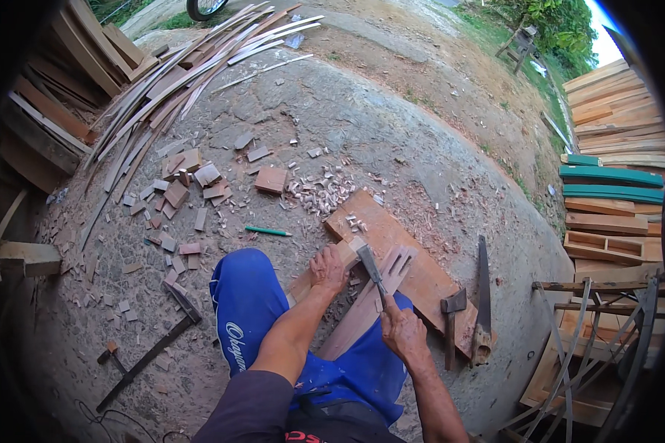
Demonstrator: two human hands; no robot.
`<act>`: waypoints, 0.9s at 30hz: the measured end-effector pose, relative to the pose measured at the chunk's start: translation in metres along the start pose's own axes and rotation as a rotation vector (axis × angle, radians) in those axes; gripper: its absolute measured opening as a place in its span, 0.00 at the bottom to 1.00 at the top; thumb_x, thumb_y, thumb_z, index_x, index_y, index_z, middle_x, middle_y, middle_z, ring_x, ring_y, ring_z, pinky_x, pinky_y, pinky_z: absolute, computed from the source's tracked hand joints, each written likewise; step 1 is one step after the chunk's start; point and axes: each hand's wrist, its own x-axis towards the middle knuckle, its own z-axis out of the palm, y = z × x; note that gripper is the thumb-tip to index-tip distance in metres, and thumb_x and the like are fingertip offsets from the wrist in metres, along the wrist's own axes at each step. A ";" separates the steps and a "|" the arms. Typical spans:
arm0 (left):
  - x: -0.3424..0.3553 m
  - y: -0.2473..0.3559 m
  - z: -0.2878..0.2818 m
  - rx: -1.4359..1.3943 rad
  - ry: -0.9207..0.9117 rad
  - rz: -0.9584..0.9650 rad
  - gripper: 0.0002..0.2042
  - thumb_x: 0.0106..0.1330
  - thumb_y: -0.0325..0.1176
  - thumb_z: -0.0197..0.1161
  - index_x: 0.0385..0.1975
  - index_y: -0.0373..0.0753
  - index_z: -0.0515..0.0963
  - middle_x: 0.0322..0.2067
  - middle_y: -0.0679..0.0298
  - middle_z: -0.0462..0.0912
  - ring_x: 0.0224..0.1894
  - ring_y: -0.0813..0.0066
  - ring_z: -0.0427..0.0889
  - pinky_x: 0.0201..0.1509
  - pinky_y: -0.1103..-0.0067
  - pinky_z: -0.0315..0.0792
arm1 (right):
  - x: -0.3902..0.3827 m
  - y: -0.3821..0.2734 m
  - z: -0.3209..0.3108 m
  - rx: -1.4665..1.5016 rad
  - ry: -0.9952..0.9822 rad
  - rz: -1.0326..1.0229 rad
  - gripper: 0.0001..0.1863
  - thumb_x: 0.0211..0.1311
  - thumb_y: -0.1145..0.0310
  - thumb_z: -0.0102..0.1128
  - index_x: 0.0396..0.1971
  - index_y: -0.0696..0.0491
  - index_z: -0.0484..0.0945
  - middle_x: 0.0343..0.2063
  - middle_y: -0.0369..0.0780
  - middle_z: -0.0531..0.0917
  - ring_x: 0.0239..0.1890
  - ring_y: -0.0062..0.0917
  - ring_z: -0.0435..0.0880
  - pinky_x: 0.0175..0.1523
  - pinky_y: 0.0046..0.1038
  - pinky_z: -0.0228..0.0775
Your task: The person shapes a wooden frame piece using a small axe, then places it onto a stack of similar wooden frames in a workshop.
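My left hand (328, 267) is closed on a pale wooden piece (305, 286) between my knees. My right hand (402, 329) grips a chisel (369, 267), its metal blade at that piece's upper end. A slotted length of pinkish wood (351, 322) lies beside them, across a thick reddish-brown plank (432, 292). On the plank's right part are a hammer or hatchet (450, 316) and a handsaw (482, 295). A green pencil (267, 231) lies on the concrete above my left knee.
Offcuts (176, 195) and shavings (325, 198) are scattered ahead. A metal square (155, 358) lies at left. Long thin strips (162, 96) and stacked timber (81, 52) fill the upper left. Boards and green-painted pieces (609, 176) line the right, above a metal frame (569, 354).
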 end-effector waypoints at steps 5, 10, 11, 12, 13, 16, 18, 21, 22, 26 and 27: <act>0.006 -0.002 -0.010 -0.036 0.011 0.006 0.41 0.51 0.43 0.76 0.62 0.31 0.62 0.50 0.53 0.72 0.54 0.54 0.74 0.56 0.60 0.68 | 0.029 -0.021 -0.001 0.014 0.046 -0.083 0.25 0.68 0.57 0.54 0.65 0.40 0.70 0.35 0.59 0.82 0.37 0.57 0.84 0.43 0.55 0.77; 0.002 0.000 -0.011 -0.009 -0.027 0.016 0.41 0.51 0.43 0.75 0.62 0.31 0.62 0.50 0.53 0.72 0.53 0.54 0.75 0.56 0.61 0.69 | 0.021 -0.011 -0.007 -0.081 -0.072 0.022 0.25 0.68 0.55 0.53 0.65 0.40 0.71 0.35 0.58 0.82 0.37 0.56 0.84 0.43 0.55 0.76; 0.001 0.000 -0.010 -0.004 0.021 0.017 0.41 0.51 0.43 0.75 0.62 0.32 0.62 0.50 0.53 0.72 0.53 0.54 0.75 0.56 0.61 0.69 | 0.020 -0.008 -0.006 -0.038 -0.003 -0.036 0.25 0.68 0.55 0.53 0.65 0.40 0.71 0.35 0.58 0.82 0.37 0.56 0.84 0.43 0.56 0.76; -0.001 0.000 -0.009 0.000 0.012 0.013 0.41 0.52 0.42 0.75 0.62 0.32 0.62 0.50 0.53 0.72 0.53 0.54 0.75 0.56 0.61 0.69 | 0.021 -0.006 -0.003 -0.042 0.007 -0.050 0.25 0.69 0.55 0.53 0.65 0.40 0.70 0.35 0.59 0.82 0.37 0.57 0.84 0.43 0.56 0.76; -0.001 0.001 -0.008 0.003 0.029 0.015 0.40 0.52 0.42 0.75 0.62 0.32 0.62 0.51 0.53 0.72 0.53 0.54 0.75 0.56 0.61 0.69 | 0.022 -0.004 -0.002 -0.022 0.083 -0.120 0.25 0.69 0.55 0.52 0.65 0.40 0.70 0.35 0.59 0.82 0.37 0.57 0.84 0.43 0.56 0.76; 0.001 0.001 -0.004 -0.018 0.022 0.000 0.38 0.52 0.42 0.75 0.60 0.32 0.63 0.51 0.53 0.72 0.54 0.54 0.74 0.56 0.61 0.69 | 0.030 -0.004 0.007 -0.005 -0.010 -0.026 0.25 0.69 0.55 0.52 0.65 0.40 0.70 0.34 0.59 0.81 0.36 0.57 0.84 0.43 0.56 0.76; 0.004 0.001 -0.004 -0.032 -0.001 0.002 0.37 0.52 0.42 0.74 0.59 0.33 0.64 0.51 0.53 0.72 0.54 0.53 0.75 0.56 0.60 0.69 | 0.037 -0.007 0.010 0.009 -0.036 -0.024 0.25 0.69 0.55 0.51 0.65 0.40 0.69 0.35 0.60 0.82 0.40 0.58 0.84 0.45 0.55 0.76; -0.001 0.001 -0.010 -0.071 -0.007 0.001 0.36 0.52 0.42 0.75 0.57 0.35 0.64 0.51 0.52 0.72 0.56 0.51 0.75 0.58 0.59 0.69 | 0.045 -0.009 0.008 0.048 0.009 -0.071 0.27 0.68 0.55 0.53 0.66 0.40 0.69 0.41 0.62 0.83 0.46 0.58 0.83 0.51 0.52 0.76; 0.003 0.000 -0.015 -0.082 -0.080 -0.015 0.36 0.51 0.43 0.75 0.57 0.35 0.64 0.51 0.52 0.72 0.56 0.51 0.75 0.58 0.58 0.69 | 0.048 -0.007 0.004 0.102 0.010 -0.062 0.28 0.68 0.55 0.53 0.67 0.42 0.68 0.43 0.62 0.82 0.48 0.58 0.83 0.53 0.51 0.75; 0.008 -0.009 -0.043 -0.293 0.071 -0.102 0.27 0.54 0.42 0.71 0.51 0.33 0.72 0.49 0.51 0.77 0.54 0.50 0.78 0.57 0.58 0.72 | 0.030 0.008 -0.013 0.402 0.274 -0.191 0.33 0.68 0.55 0.54 0.69 0.55 0.65 0.51 0.59 0.81 0.54 0.52 0.81 0.59 0.43 0.72; 0.017 -0.013 -0.053 -0.445 0.122 -0.160 0.25 0.55 0.41 0.70 0.48 0.33 0.74 0.48 0.51 0.78 0.53 0.50 0.79 0.55 0.60 0.74 | 0.021 0.012 -0.018 0.450 0.323 -0.168 0.33 0.69 0.55 0.54 0.69 0.56 0.65 0.51 0.59 0.81 0.55 0.52 0.81 0.59 0.43 0.72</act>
